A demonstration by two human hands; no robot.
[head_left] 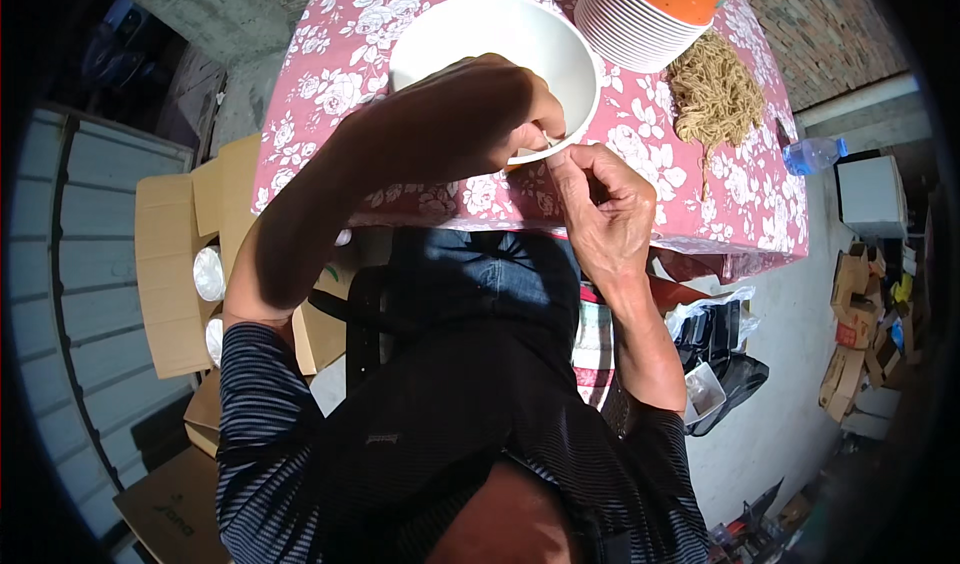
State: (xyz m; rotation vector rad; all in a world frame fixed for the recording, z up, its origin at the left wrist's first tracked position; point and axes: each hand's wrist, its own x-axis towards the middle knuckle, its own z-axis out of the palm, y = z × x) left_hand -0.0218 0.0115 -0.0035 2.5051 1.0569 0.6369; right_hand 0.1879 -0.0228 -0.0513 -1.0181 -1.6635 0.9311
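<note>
A large paper bucket point(480, 39), white inside with a bit of orange showing under its near rim, stands on the cloth-covered table in front of me. My left hand point(525, 124) reaches over it, its fingers curled together at the inside of the near rim. At the same spot, from the outer right, my right hand point(607, 199) meets it with thumb and forefinger pinched at the rim. Something small and pale shows between the fingertips, too small to name. Right of the bucket is a stack of nested orange paper buckets point(645, 24) with white rims.
A tangled bundle of tan twine point(715, 94) lies on the flowered pink tablecloth point(480, 196), beside the stack. A plastic bottle point(815, 155) is past the table's right edge. Open cardboard boxes point(175, 264) stand at left; a black bag point(725, 364) sits on the floor at right.
</note>
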